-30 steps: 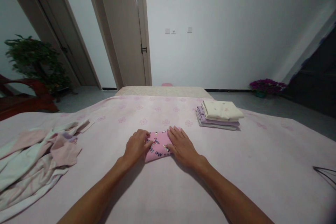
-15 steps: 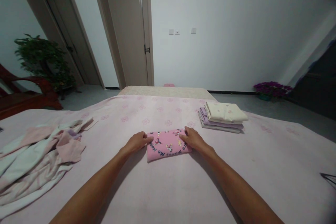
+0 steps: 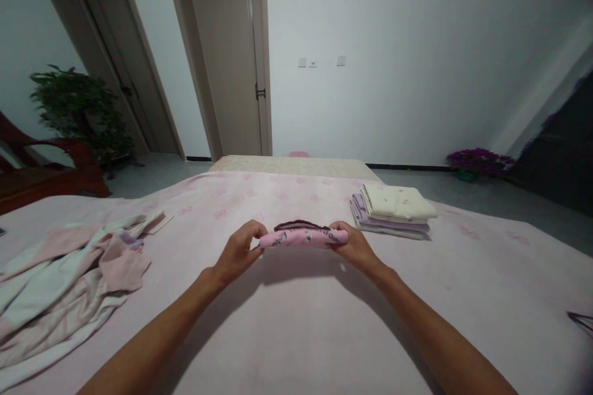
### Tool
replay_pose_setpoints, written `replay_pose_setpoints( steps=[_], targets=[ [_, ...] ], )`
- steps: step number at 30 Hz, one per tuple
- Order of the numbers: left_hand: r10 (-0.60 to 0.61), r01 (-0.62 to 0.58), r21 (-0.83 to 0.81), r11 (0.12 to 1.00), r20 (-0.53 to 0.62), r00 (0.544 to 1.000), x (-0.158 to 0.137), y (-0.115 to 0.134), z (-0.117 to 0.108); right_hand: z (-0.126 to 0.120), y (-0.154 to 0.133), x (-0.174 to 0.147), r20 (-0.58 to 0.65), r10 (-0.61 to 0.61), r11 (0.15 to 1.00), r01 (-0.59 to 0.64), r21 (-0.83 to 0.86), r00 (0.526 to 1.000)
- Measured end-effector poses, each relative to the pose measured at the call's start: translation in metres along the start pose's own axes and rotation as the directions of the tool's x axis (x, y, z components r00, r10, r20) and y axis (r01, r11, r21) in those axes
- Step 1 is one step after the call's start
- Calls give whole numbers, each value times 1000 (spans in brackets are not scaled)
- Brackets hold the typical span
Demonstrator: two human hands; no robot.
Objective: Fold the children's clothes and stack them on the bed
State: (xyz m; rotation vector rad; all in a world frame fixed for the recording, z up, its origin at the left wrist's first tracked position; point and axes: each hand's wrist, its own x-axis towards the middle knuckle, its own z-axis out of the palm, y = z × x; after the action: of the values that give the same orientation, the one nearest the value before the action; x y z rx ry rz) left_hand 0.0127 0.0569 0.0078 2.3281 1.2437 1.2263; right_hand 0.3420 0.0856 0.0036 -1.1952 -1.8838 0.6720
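A folded pink garment [image 3: 301, 237] with dark print is held up off the pink flowered cloth, seen nearly edge-on, a dark brown edge showing along its far side. My left hand [image 3: 241, 249] pinches its left end between thumb and fingers. At the right end, my right hand [image 3: 354, 245] grips it the same way, fingers partly hidden behind the fabric. Beyond my right hand sits a stack of folded clothes [image 3: 396, 205], cream on top with purple and grey below.
A loose heap of pink and white clothes [image 3: 69, 284] lies on the left of the flowered cloth [image 3: 301, 333]. A thin black object [image 3: 579, 319] is at the right edge. Past the table stand a wooden chair [image 3: 78, 163], a leafy plant [image 3: 78, 111] and purple flowers [image 3: 479, 160].
Both hands have lifted the folded pink garment off the cloth and tipped it, so its printed face has turned away and its edge faces me.
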Motion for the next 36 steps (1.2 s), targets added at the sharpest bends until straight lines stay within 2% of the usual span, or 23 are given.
replay_pose_setpoints(
  steps=[1, 3, 4, 6, 8, 10, 12, 13, 14, 16, 18, 19, 21, 25, 30, 32, 35, 36],
  targets=[
    [155, -156, 44, 987, 9, 988, -7, 1, -2, -3, -1, -10, -29, -132, 987, 129, -92, 991],
    [340, -354, 124, 927, 123, 932, -24, 1, -1, -4, 0, -34, 36, -339, 914, 339, -224, 940],
    [380, -411, 143, 900, 202, 903, -34, 0, 1, -4, 3, -46, 103, -392, 878, 405, -255, 914],
    [384, -446, 134, 885, 333, 861, -51, -1, 5, -1, 8, -66, 217, -415, 846, 463, -263, 883],
    [326, -377, 67, 924, 379, 866, -63, 1, 5, 0, 11, -76, 271, -387, 860, 451, -239, 881],
    [223, -230, -23, 973, 352, 909, -68, 7, 2, -3, 10, -79, 264, -323, 900, 382, -211, 909],
    [32, -15, -65, 998, 272, 962, -67, 15, -3, -8, 3, -76, 221, -210, 946, 255, -200, 952],
    [-97, 114, -67, 991, 220, 971, -66, 19, -4, -11, -2, -75, 196, -148, 962, 187, -200, 969],
    [-234, 249, -70, 966, 172, 957, -64, 23, -4, -13, -7, -74, 175, -94, 970, 130, -205, 980],
    [-461, 478, -106, 872, 149, 875, -60, 26, -2, -16, -19, -74, 165, -49, 971, 85, -222, 985],
    [-564, 597, -140, 790, 216, 797, -56, 24, 5, -14, -26, -75, 192, -81, 960, 128, -249, 978],
    [-579, 621, -140, 772, 251, 776, -54, 22, 9, -13, -28, -76, 210, -103, 950, 158, -268, 972],
    [-580, 624, -112, 774, 270, 768, -51, 16, 18, -8, -26, -78, 246, -120, 932, 194, -306, 962],
    [-593, 619, -116, 777, 197, 781, -45, 9, 28, -1, -16, -80, 269, -77, 935, 163, -315, 960],
    [-618, 627, -195, 754, 116, 778, -41, 16, 24, -4, -16, -84, 282, -75, 946, 158, -282, 957],
    [-648, 658, -264, 705, 138, 749, -40, 19, 24, -5, -17, -85, 292, -94, 939, 182, -292, 952],
    [-698, 740, -351, 574, 263, 666, -41, 20, 26, -5, -13, -86, 252, -88, 932, 169, -320, 964],
    [-701, 752, -341, 563, 285, 654, -43, 20, 27, -6, -10, -87, 225, -79, 934, 151, -324, 971]
  ],
)
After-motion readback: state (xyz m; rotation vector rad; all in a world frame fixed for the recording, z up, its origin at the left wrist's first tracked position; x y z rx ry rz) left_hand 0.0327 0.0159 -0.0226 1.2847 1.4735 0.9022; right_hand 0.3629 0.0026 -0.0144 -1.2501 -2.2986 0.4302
